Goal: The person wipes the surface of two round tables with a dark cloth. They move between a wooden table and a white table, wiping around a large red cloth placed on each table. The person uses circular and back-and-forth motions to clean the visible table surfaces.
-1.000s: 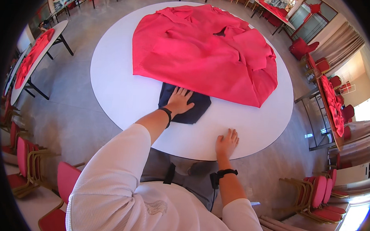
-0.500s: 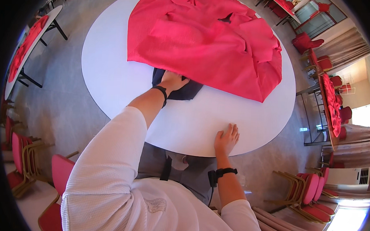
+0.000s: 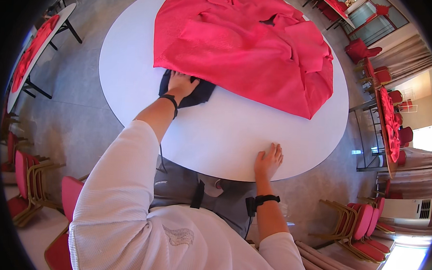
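Observation:
My left hand [image 3: 182, 84] presses down on a dark navy cloth [image 3: 203, 94] on the white round table [image 3: 216, 140]. Its thumb and fingers grip the cloth, with the fingertips close to the front edge of a large red tablecloth [image 3: 244, 44]. That tablecloth lies rumpled and bunched over the far half of the table. My right hand [image 3: 269, 161] rests on the bare tabletop near its front edge, fingers extended and holding nothing.
Stacked red-seated chairs [image 3: 364, 223] stand at the right, and more red chairs [image 3: 71, 196] at the left. A long table with red cloth [image 3: 36, 50] is at the far left; another table [image 3: 388, 118] runs along the right. Curtains [image 3: 407, 54] hang beyond it.
My left hand has slid left across the tabletop with the dark cloth. The right hand stays on the table. The view has shifted slightly.

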### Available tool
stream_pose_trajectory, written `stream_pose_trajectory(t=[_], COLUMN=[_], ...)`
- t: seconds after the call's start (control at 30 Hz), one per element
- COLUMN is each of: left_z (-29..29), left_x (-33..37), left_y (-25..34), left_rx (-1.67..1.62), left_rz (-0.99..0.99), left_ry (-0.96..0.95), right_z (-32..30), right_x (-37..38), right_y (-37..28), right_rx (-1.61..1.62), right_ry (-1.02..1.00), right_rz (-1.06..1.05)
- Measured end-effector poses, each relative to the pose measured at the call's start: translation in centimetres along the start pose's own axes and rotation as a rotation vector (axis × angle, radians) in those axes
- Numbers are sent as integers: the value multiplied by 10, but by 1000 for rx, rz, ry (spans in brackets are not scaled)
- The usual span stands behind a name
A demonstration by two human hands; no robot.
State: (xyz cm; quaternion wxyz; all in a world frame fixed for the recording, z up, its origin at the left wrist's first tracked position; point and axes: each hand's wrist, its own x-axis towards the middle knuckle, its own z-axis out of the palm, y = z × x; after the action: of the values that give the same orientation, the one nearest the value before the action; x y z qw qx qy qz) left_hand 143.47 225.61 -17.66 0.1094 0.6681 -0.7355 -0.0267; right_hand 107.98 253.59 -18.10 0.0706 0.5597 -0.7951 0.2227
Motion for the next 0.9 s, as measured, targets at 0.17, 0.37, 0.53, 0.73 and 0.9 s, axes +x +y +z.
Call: stream_pose_trajectory(t=[0.17, 0.37, 0.53, 0.73, 0.9], left_z=[-3, -8, -7, -1, 5], left_x=[2, 1, 2, -5, -27], left_y=[-58, -110, -59, 31, 115], left_rx=[36, 120, 258, 126, -108], left_rz=[-166, -519, -570, -215, 80], left_ry=[20, 111, 14, -54, 10], right_z=[-4, -4, -6, -3, -2], right_x=[1, 0, -1, -2, 0], right_y=[-3, -4, -3, -4, -4], right_rx=[2, -3, -44, -42, -39], right_ry=[-24, -25, -46, -45, -44], right_rz=[24, 36, 44, 39, 41])
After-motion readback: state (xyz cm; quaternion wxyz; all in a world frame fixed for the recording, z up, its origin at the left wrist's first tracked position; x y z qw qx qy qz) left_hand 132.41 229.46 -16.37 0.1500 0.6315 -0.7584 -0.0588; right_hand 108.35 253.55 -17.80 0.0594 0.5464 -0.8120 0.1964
